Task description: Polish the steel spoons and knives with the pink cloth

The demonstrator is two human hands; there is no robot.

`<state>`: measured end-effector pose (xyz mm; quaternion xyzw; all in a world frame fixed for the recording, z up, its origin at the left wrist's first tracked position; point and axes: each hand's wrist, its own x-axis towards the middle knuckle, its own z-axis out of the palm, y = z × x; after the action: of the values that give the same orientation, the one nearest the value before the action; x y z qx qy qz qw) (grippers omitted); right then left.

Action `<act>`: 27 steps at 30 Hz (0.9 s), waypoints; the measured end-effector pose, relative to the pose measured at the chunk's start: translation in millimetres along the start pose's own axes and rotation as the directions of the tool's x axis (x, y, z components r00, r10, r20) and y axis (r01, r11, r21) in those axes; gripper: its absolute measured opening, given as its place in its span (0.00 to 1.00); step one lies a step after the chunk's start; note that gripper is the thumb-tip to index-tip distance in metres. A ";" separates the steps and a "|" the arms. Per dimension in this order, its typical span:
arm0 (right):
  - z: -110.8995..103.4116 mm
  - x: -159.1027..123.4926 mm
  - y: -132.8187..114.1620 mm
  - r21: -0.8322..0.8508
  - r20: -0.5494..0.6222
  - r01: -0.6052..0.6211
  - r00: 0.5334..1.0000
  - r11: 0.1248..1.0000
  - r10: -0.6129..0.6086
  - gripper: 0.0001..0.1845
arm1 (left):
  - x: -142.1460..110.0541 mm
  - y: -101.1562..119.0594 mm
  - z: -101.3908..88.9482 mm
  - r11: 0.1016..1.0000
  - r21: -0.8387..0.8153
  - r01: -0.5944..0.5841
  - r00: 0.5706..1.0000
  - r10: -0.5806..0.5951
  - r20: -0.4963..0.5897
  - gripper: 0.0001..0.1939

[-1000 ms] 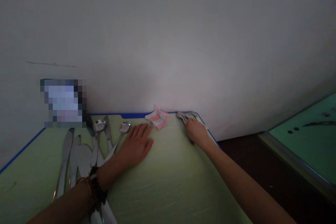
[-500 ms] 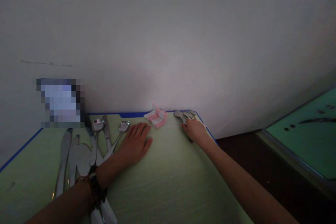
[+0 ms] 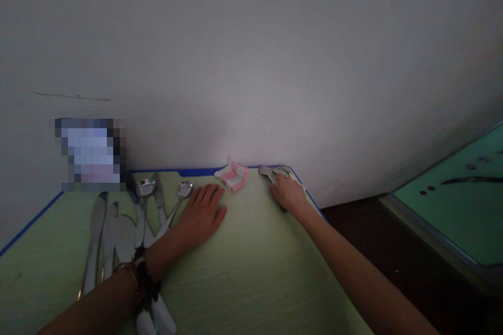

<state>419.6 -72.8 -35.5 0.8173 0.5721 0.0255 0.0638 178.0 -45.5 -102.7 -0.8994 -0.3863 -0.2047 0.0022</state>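
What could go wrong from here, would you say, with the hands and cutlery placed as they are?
The right hand is on a small cluster of cutlery near the far right corner, so a piece might slip over the blue edge. The left forearm crosses above larger utensils, so shifting it could knock them.

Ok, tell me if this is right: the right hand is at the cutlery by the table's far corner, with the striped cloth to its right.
Wrong side: the head view shows the striped cloth to the right hand's left. The hand is indeed at that cutlery.
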 end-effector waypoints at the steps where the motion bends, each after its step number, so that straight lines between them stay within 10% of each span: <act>1: -0.2 -0.3 -0.1 0.001 0.003 0.008 1.000 1.000 -0.008 0.21 | 0.1 0.3 -0.4 1.000 -0.004 0.002 1.000 -0.002 -0.002 0.20; 27: 5.5 -0.5 5.2 -0.052 -0.013 0.005 1.000 0.999 -0.005 0.21 | 0.2 0.5 -0.2 1.000 -0.016 0.002 1.000 -0.002 0.003 0.19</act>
<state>424.9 -75.5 -40.3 0.8138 0.5737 0.0453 0.0812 178.4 -45.7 -102.4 -0.8992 -0.3857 -0.2062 -0.0058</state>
